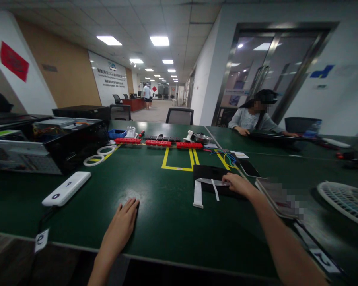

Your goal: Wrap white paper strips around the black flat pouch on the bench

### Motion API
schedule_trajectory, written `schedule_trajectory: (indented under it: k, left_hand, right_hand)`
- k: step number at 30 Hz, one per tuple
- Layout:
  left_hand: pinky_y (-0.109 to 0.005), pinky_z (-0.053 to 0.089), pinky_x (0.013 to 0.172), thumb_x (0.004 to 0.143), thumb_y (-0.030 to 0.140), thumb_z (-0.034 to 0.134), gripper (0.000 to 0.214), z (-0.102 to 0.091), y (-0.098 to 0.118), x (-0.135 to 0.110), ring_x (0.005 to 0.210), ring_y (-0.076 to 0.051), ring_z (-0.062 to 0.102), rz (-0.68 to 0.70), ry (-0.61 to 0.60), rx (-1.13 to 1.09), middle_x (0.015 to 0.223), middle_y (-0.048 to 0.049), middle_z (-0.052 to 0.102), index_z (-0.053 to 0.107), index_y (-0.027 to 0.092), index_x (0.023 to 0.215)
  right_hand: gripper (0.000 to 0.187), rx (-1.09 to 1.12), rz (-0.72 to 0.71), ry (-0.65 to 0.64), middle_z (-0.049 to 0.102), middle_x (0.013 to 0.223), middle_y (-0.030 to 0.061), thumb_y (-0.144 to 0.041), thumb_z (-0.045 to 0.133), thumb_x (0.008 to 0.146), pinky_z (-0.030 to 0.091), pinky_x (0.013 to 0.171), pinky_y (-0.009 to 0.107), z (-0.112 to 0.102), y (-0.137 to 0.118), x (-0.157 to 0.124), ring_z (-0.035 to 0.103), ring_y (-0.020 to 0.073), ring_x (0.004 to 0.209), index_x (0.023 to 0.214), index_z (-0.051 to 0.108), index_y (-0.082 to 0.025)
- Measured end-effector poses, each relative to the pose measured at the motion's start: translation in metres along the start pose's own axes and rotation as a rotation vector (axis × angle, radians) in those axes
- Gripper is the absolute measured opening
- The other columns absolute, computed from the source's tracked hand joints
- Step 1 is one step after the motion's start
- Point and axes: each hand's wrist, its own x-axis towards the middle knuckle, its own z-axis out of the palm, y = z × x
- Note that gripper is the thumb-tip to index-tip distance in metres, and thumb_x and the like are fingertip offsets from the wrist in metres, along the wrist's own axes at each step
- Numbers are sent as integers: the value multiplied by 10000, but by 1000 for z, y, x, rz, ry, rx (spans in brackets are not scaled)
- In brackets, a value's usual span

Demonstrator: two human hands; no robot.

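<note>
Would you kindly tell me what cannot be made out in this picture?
All in the head view:
Right hand: whether it grips the white cable; the hand itself hides the contact.
Black pouch: part of its right side, behind that hand.
White grille: its far right, cut off by the picture's right edge.
Wall sign: its smaller lettering, too small and blurred.

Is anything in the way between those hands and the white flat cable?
Nothing visible. The right hand is at the white flat cable, apparently touching its right end. Between the left hand and the cable, only green tabletop shows.
</note>
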Motion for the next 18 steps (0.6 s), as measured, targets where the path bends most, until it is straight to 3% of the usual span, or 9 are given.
schedule_trajectory:
  k: [3,6,12,14,18]
  left_hand:
    - [-474,289,1068,942,205,290,415,-1,1,-1,1297,-229,405,-2,7,-2,1359,-121,509,511,141,1287]
    - [-475,282,1071,945,203,278,420,-1,1,0,1300,-229,402,-1,-4,6,1362,-123,505,509,131,1288]
    - [-470,285,1071,952,218,279,415,-1,3,0,1289,-224,418,-24,0,0,1350,-127,517,510,129,1285]
    - [-468,283,1072,948,208,285,413,-2,3,0,1290,-224,416,-19,2,-2,1351,-127,516,509,129,1286]
    - [-471,289,1069,951,219,292,409,-3,4,0,1292,-227,414,-24,7,-19,1356,-122,511,510,143,1288]
  right_hand:
    - [289,-12,-1,34,658,872,43,-15,470,711,414,759,264,-9,-1,-3,607,182,870,829,656,-202]
    - [244,-37,42,125,675,942,55,-101,475,791,420,750,283,-23,-3,-10,613,198,897,909,654,-217]
    - [295,-159,495,515,662,941,125,-204,350,893,415,622,336,-37,-7,-23,623,258,778,1040,605,-187]
    - [336,-139,567,543,637,1014,168,-192,325,891,423,657,368,-34,-4,-23,608,291,846,1085,598,-173]
    - [388,-159,522,467,578,1088,247,-202,330,877,426,736,453,-20,7,-21,525,374,1001,1182,557,-125]
